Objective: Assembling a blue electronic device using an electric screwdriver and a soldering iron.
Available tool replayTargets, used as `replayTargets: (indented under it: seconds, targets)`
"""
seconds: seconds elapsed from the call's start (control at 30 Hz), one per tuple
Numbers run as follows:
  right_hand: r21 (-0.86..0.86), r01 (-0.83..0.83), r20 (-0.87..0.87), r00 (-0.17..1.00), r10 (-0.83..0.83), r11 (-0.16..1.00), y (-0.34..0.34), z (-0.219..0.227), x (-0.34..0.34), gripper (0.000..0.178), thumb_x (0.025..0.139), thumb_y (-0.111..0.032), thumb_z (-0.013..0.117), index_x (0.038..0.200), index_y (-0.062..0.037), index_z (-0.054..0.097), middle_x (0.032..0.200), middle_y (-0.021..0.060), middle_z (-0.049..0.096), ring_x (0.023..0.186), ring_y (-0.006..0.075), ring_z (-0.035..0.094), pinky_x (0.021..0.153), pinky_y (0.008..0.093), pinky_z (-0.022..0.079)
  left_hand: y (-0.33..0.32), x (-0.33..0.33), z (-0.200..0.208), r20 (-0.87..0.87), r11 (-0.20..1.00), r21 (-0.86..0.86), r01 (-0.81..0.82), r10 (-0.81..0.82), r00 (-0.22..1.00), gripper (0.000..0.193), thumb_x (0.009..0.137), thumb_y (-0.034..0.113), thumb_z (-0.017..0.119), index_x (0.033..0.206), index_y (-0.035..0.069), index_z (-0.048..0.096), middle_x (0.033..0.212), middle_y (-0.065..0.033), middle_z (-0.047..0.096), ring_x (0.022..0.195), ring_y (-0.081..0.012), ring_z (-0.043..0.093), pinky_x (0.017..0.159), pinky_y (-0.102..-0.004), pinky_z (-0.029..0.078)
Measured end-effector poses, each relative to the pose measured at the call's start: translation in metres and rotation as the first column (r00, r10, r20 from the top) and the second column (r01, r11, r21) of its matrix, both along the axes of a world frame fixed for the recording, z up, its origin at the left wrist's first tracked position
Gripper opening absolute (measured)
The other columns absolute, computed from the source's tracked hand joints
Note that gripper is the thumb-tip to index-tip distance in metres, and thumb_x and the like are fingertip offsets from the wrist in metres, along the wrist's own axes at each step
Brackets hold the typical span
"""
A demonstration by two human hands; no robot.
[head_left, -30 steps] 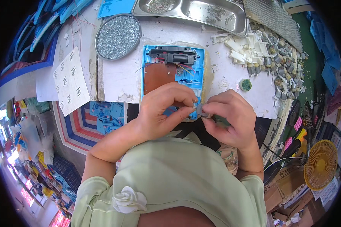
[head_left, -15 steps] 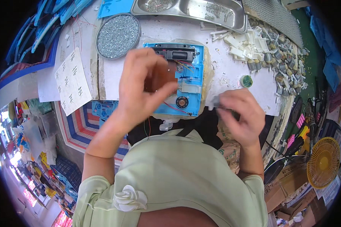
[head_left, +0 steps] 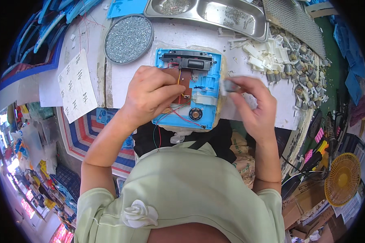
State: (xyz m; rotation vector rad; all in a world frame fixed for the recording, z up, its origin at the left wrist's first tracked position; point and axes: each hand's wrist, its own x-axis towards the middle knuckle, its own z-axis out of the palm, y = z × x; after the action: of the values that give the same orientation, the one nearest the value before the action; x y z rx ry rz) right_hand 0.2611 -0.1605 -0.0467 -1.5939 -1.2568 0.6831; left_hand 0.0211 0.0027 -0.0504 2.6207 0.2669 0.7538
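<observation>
Blue housing lies under left hand, beside right hand.

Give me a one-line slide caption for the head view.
Left hand steadies an open blue plastic device housing with wires and a small round speaker while the right hand holds a small grey part beside it.

Both hands forward, forearms rising from the lower edge.
Left hand palm down with fingers curled; right hand raised, fingertips pinched together.
</observation>
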Motion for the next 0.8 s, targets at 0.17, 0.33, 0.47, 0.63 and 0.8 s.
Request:
replayTargets:
  seconds: [0.17, 0.33, 0.47, 0.63, 0.8]
  targets:
    - [0.047, -0.131, 0.222, 0.968, 0.118, 0.99, 0.027, -0.001, 0.006, 0.029, 0.083, -0.011, 0.079, 0.11, -0.0047, 0.071, 0.129, 0.0087, 0.066, 0.102, 0.0247, 0.06, 0.089, 0.0312, 0.049, -0.017, 0.001, -0.003, 0.041, 0.974, -0.203, -0.103, 0.114, 0.993, 0.027, 0.072, 0.002, 0.081, 0.098, 0.008, 0.072, 0.096, -0.0071, 0.068, 0.084, -0.0263, 0.064, 0.076, -0.0395, 0.047]
    - [0.042, 0.024, -0.159, 0.987, -0.017, 0.999, 0.019, -0.003, 0.016, 0.026, 0.086, -0.009, 0.077, 0.111, -0.0038, 0.072, 0.129, 0.0086, 0.066, 0.099, 0.0138, 0.054, 0.088, 0.0274, 0.045, -0.03, 0.035, 0.006, -0.148, 0.983, -0.142, -0.12, 0.099, 0.984, 0.019, 0.079, 0.009, 0.079, 0.095, 0.009, 0.069, 0.094, -0.0063, 0.066, 0.088, -0.0262, 0.063, 0.079, -0.042, 0.047]
    - [0.032, 0.042, -0.158, 0.987, -0.036, 0.999, 0.01, 0.0, 0.018, 0.026, 0.086, -0.011, 0.078, 0.11, -0.0044, 0.072, 0.132, 0.0089, 0.064, 0.107, 0.0169, 0.054, 0.088, 0.0287, 0.046, -0.031, 0.042, 0.008, -0.224, 1.0, -0.02, -0.022, 0.017, 0.974, 0.021, 0.076, 0.014, 0.081, 0.094, 0.01, 0.07, 0.088, -0.0041, 0.062, 0.085, -0.0235, 0.06, 0.08, -0.0421, 0.045]
    - [-0.066, -0.118, 0.078, 0.989, 0.123, 0.991, 0.005, 0.009, 0.01, 0.026, 0.077, -0.015, 0.083, 0.101, -0.0094, 0.075, 0.136, 0.0098, 0.061, 0.123, 0.0312, 0.05, 0.104, 0.043, 0.041, -0.018, 0.014, -0.003, -0.041, 0.985, -0.119, 0.127, -0.133, 0.99, 0.028, 0.07, 0.012, 0.083, 0.097, 0.01, 0.074, 0.084, -0.002, 0.061, 0.078, -0.0219, 0.058, 0.071, -0.0397, 0.045]
    - [-0.113, -0.15, 0.31, 0.934, 0.178, 0.982, 0.025, 0.007, -0.007, 0.024, 0.075, -0.014, 0.082, 0.098, -0.0084, 0.076, 0.142, 0.0124, 0.057, 0.126, 0.0379, 0.043, 0.109, 0.0483, 0.035, -0.019, 0.0, -0.007, -0.007, 0.984, -0.147, 0.098, -0.1, 0.995, 0.035, 0.065, 0.009, 0.083, 0.099, 0.009, 0.075, 0.082, -0.0017, 0.062, 0.07, -0.022, 0.057, 0.059, -0.0362, 0.044]
